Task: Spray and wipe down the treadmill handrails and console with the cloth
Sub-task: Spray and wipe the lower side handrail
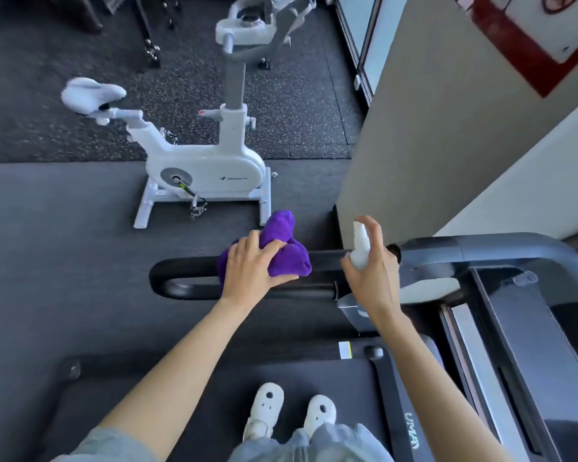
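A black treadmill handrail (184, 276) loops across the middle of the view. My left hand (252, 266) grips a bunched purple cloth (286, 243) and holds it against the rail. To its right, my right hand (372, 261) holds a small white spray bottle (360, 243) above the rail, with a finger curled over the bottle's top. The console (501, 308) lies at the right, seen edge-on and dark.
A white exercise bike (201, 165) stands on the dark floor beyond the rail. A beige wall corner (414, 135) rises at the right. My white shoes (264, 408) stand on the treadmill belt (187, 388) below.
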Demonstrator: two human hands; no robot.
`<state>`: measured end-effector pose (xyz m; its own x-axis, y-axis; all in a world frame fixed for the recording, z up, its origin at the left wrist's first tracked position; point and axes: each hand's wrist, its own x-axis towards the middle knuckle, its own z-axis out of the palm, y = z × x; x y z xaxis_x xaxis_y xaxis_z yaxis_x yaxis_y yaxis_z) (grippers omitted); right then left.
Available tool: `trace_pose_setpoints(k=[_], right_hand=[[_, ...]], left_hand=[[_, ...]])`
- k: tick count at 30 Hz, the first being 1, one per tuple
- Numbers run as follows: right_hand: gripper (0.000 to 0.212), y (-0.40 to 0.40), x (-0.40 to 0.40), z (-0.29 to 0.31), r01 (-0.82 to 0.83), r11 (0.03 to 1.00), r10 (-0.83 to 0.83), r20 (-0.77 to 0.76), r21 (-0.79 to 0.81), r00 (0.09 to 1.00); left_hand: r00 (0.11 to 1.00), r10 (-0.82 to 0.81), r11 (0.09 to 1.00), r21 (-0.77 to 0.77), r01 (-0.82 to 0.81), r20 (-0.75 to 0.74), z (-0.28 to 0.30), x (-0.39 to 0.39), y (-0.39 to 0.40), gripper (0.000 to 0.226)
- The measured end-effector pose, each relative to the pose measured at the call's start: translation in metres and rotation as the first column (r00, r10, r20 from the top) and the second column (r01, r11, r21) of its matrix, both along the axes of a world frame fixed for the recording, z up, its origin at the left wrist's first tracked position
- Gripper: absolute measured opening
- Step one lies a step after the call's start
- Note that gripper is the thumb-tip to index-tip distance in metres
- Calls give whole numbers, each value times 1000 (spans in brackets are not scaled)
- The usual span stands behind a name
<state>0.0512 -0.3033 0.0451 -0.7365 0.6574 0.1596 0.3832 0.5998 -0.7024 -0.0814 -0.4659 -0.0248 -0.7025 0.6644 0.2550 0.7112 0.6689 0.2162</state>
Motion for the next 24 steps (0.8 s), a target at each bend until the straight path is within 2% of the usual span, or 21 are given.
trace_pose_setpoints(k=[4,7,10,17,21,24], right_hand=[[58,-13,-12,1,-35,999,35,-13,0,999],[57,-19,-13,-2,-25,1000,25,2,-9,1000],[58,-19,-8,-6,16,1000,-15,17,-25,1000],[59,-3,22,-7,171,984,-169,49,-46,984],[58,17,57,-7,319,947,-314,88,-39,945],[60,33,96,-8,434,900,-428,92,-46,899]], left_hand=[[990,141,990,27,-141,-12,-1,-34,-70,68],[981,193,981,6,-193,-26,-1,-43,-86,67],[974,222,975,-13,-223,-31,-1,-35,-60,63],[998,66,998,10,-66,0,1,3,41,60],[1000,-5,1000,29,4,18,0,26,91,65],[994,-36,995,98,26,104,6,49,125,64]])
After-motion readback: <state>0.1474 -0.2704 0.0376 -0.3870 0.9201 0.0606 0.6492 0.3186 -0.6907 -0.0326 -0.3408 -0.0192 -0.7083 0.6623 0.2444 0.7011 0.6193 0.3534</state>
